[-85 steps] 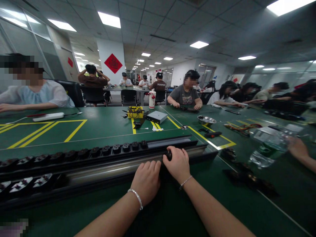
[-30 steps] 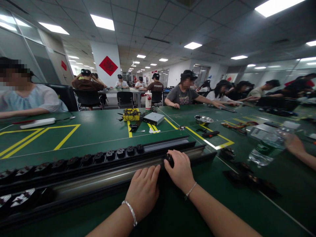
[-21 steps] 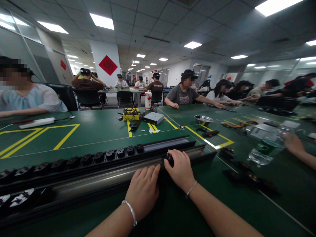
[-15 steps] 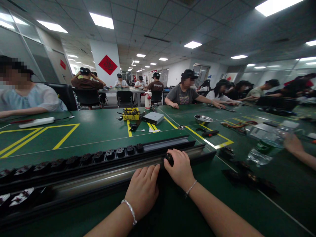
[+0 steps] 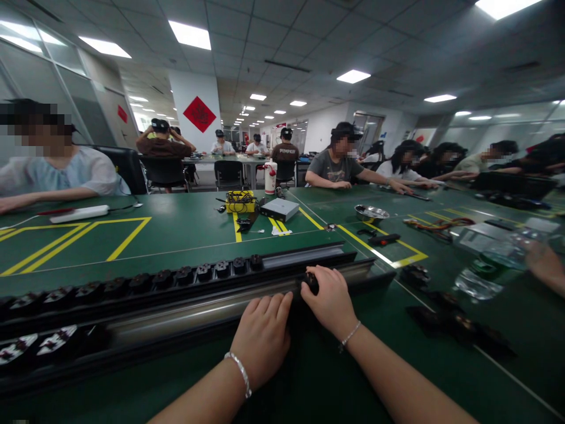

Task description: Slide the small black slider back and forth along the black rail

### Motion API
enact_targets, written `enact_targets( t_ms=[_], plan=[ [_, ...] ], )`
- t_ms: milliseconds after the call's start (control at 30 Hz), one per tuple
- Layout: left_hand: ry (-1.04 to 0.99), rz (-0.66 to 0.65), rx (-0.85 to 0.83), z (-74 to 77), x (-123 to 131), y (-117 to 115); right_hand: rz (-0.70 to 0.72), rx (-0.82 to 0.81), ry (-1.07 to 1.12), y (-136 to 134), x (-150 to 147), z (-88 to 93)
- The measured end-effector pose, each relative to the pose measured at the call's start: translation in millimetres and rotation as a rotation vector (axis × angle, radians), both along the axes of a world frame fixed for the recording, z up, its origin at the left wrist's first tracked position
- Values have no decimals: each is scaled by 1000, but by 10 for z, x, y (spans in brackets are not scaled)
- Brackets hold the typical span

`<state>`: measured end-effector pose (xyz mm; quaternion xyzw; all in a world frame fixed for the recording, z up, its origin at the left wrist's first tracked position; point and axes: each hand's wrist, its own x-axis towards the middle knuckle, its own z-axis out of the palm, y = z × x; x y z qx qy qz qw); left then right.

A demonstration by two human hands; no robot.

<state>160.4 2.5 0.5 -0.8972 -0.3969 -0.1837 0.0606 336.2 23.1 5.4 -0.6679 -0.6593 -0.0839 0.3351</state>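
Two long black rails [image 5: 304, 254] lie side by side across the green table [image 5: 185, 232] in front of me. The far rail carries a row of small black sockets [image 5: 176, 275]; the near one shows a shiny metal channel [image 5: 185, 311]. My left hand [image 5: 261, 340] rests flat on the near rail's front edge, fingers stretched forward. Just to its right, my right hand [image 5: 331, 300] curls over the near rail and pinches a small black part [image 5: 311, 281] against it.
A clear water bottle [image 5: 489, 265] lies at the right, held by another person's hand [image 5: 545, 262]. Loose black parts [image 5: 459, 321] lie right of the rails. Farther back sit a yellow box [image 5: 241, 201], a grey box [image 5: 279, 209] and a metal bowl [image 5: 371, 213]. Several people sit around.
Both hands stay on the near rail. The right hand still pinches the black part and has barely shifted. The view has drifted slightly, so everything sits a little further right.
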Motion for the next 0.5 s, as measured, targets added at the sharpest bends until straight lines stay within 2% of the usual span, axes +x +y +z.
enact_targets(
  t_ms=[500],
  plan=[
    [-19,4,3,13,16,-7,16,23,-11,27,33,-1]
  ],
)
